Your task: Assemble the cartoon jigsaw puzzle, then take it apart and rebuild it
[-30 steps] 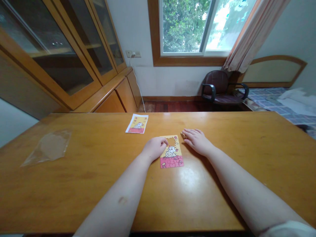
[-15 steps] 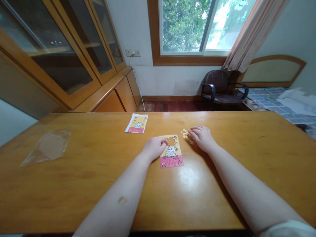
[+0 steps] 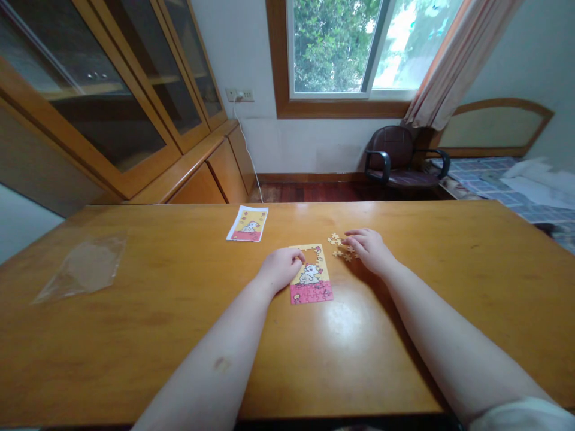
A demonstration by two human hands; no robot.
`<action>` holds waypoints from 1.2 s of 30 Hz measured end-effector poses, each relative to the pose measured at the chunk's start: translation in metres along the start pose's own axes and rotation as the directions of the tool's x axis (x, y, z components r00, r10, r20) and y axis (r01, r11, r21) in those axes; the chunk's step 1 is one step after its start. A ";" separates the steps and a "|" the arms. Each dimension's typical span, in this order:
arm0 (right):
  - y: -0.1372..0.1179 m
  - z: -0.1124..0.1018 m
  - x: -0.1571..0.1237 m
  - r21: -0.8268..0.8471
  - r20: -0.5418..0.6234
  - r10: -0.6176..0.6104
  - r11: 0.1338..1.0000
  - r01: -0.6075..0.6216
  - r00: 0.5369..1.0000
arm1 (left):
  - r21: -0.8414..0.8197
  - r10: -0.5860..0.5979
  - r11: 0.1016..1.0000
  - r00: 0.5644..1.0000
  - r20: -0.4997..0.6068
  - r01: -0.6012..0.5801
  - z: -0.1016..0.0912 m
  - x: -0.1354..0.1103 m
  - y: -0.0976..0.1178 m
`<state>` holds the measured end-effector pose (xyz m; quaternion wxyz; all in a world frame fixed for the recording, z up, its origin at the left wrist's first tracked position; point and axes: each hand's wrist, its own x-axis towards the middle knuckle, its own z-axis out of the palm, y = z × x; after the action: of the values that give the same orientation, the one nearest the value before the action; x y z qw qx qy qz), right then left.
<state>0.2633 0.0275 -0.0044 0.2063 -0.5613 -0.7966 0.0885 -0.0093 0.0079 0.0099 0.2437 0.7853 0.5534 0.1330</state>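
Observation:
A small jigsaw puzzle lies flat on the table, pink below and yellow above, with a white cartoon animal and a gap in its upper part. My left hand rests over its left edge; the fingers are curled in, and whatever they pinch is hidden. To the right of the puzzle, several loose jigsaw pieces are scattered, pale yellow. My right hand hovers low over these or touches them, fingers stretched forward and thumb apart; it partly covers some pieces.
A picture card with the same design lies farther back on the wooden table. At the left is a clear plastic bag. Beyond the table stand a glass-door cabinet and a dark office chair.
My right hand has shifted slightly, and more loose pieces now show beneath and beside its fingers. My left hand stays at the puzzle's edge. The view has moved a little.

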 end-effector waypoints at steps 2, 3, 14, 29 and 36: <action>0.001 -0.009 0.000 -0.017 0.018 0.057 0.998 -0.057 0.998 | 0.005 -0.004 1.000 1.000 0.004 0.004 0.000 0.000 0.000; 0.001 -0.013 0.000 -0.037 0.049 0.069 0.997 -0.067 0.996 | 0.006 -0.006 1.000 1.000 0.006 0.006 0.000 0.000 0.000; -0.016 -0.013 -0.009 -0.022 0.364 0.022 1.000 -0.015 0.931 | -0.001 0.002 1.000 1.000 -0.007 -0.002 0.000 -0.001 0.000; 0.018 -0.020 -0.003 -0.312 0.124 0.157 0.943 -0.112 0.980 | -0.022 -0.001 1.000 1.000 -0.002 0.001 0.001 0.000 -0.001; 0.007 -0.019 -0.006 -0.097 0.328 -0.092 0.987 0.130 0.940 | -0.023 -0.002 1.000 1.000 -0.013 0.002 0.002 0.001 -0.002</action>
<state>0.2791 0.0224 0.0089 0.0444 -0.5045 -0.8538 0.1203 -0.0098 0.0088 0.0071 0.2493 0.7809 0.5542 0.1444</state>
